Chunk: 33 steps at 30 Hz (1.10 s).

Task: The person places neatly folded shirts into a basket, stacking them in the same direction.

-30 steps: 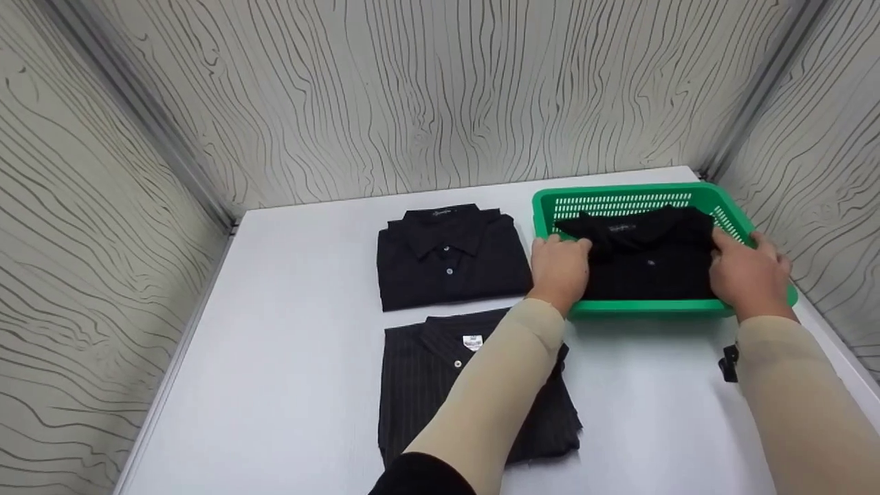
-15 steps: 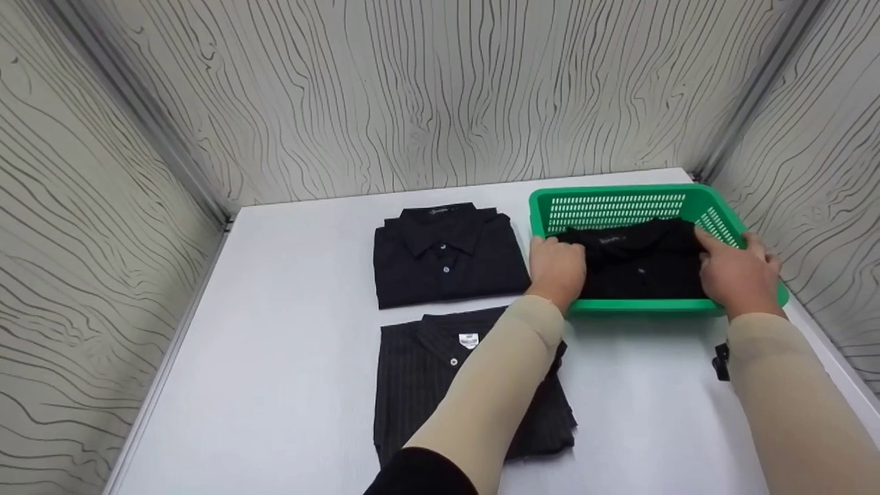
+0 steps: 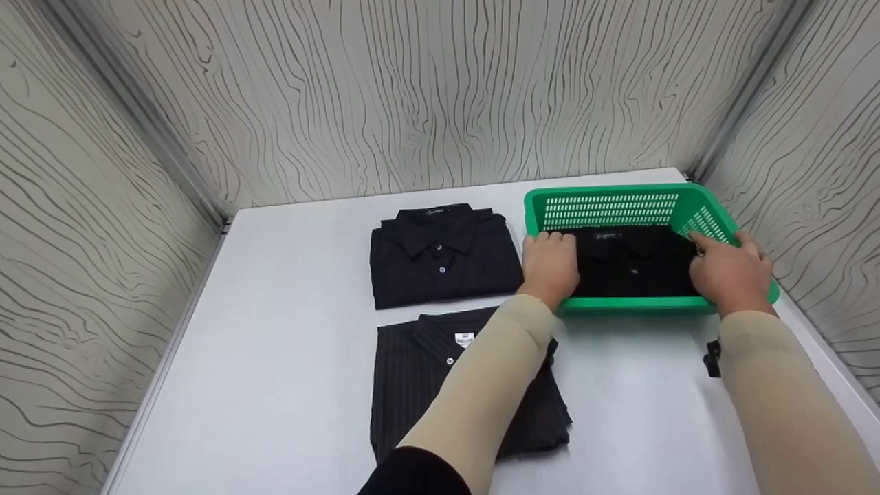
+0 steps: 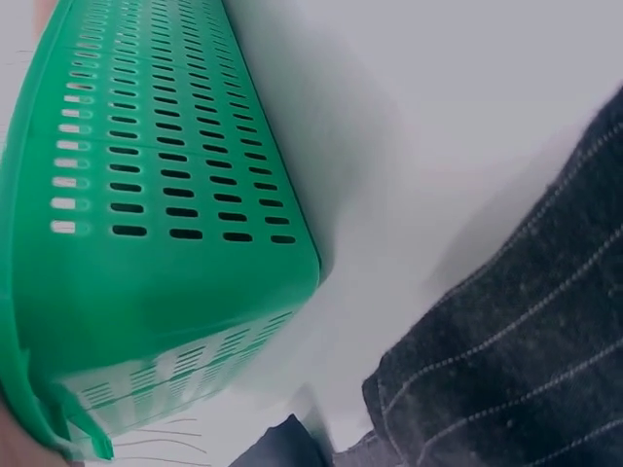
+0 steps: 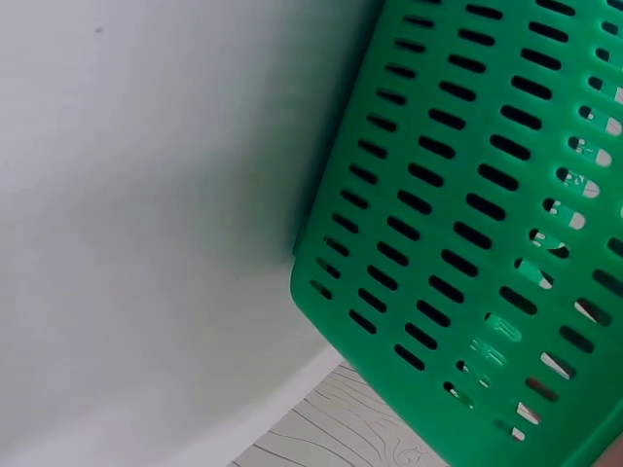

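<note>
A green plastic basket (image 3: pixel 639 302) with slotted walls stands at the table's right rear. Inside it lies a folded black shirt (image 3: pixel 612 280), its collar toward the back wall. My left hand (image 3: pixel 550 268) grips the basket's left end, fingers over the rim. At the opposite end my right hand (image 3: pixel 732 271) grips the rim, thumb inside and fingers outside. From the left wrist view I see the outer wall of the basket (image 4: pixel 165 277); the right wrist view shows its slotted side (image 5: pixel 336 326). Most of each hand is out of the wrist views.
A folded dark button shirt (image 3: pixel 412 282) lies just left of the basket. Nearer to me, a folded pinstriped shirt (image 3: pixel 409 399) is partly hidden under my left forearm. Wood-patterned panels (image 3: pixel 412 89) enclose the white table (image 3: pixel 282 330) at the back and sides.
The black shirt in the basket has sunk lower and lies flatter, showing more of the slotted back wall. Both hands stay at the basket's ends. The whole view has shifted slightly.
</note>
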Motion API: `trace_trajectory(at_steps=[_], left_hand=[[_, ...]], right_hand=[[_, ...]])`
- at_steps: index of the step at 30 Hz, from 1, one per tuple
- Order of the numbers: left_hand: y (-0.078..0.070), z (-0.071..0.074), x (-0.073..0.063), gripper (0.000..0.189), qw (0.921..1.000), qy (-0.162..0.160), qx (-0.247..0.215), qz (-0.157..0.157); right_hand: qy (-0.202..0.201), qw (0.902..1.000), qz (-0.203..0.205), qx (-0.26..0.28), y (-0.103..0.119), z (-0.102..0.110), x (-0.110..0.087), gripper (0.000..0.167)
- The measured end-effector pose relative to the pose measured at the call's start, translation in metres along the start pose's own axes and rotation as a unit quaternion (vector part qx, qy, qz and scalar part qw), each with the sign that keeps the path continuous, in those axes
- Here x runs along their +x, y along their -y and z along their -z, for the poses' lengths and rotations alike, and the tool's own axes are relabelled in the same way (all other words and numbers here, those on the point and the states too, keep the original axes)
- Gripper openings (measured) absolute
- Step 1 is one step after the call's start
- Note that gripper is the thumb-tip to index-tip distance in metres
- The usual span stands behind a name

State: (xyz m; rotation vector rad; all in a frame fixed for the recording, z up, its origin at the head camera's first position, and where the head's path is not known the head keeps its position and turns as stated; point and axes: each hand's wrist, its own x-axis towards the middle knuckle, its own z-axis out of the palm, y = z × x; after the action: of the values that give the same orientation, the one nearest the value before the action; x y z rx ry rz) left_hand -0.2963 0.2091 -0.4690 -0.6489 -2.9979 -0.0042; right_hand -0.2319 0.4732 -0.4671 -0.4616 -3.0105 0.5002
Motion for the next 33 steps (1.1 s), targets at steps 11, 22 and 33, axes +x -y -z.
trace_trajectory(at_steps=[11, 22, 33], left_hand=[[0.021, -0.005, -0.004, 0.029, 0.9932, -0.039, -0.109, 0.012], [0.041, -0.002, -0.013, 0.031, 0.9741, -0.050, -0.219, -0.027], [0.058, -0.002, -0.030, 0.036, 0.9737, -0.076, -0.191, -0.098]], right_hand=[[0.011, 0.9997, 0.004, 0.023, 0.006, -0.006, 0.005, 0.059], [0.014, 0.9997, 0.019, 0.006, 0.008, -0.004, 0.003, 0.059], [0.039, 0.9989, 0.025, 0.009, 0.006, 0.013, 0.002, 0.062]])
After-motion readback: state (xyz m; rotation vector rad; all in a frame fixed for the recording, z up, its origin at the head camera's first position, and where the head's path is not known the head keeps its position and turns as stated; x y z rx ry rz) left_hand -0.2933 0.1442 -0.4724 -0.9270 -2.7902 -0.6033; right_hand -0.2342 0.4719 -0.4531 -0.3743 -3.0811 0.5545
